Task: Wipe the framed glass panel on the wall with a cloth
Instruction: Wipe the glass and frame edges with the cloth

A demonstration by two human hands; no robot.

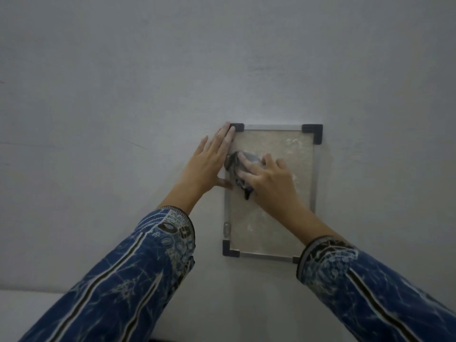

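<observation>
Both hands are working: the right hand [269, 178] is pressing a crumpled grey cloth [240, 174] onto the metal-framed rectangular glass panel [278, 146] at nine o'clock, while the left hand [209, 164] is lying flat, fingers spread, bracing its left edge.

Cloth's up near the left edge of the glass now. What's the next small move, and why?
Probably sweep the right hand and cloth rightward across the glass panel. White smears show near the upper right, and the cloth sits against the left edge. The left hand lies flat on the wall and frame edge, bracing it.
</observation>
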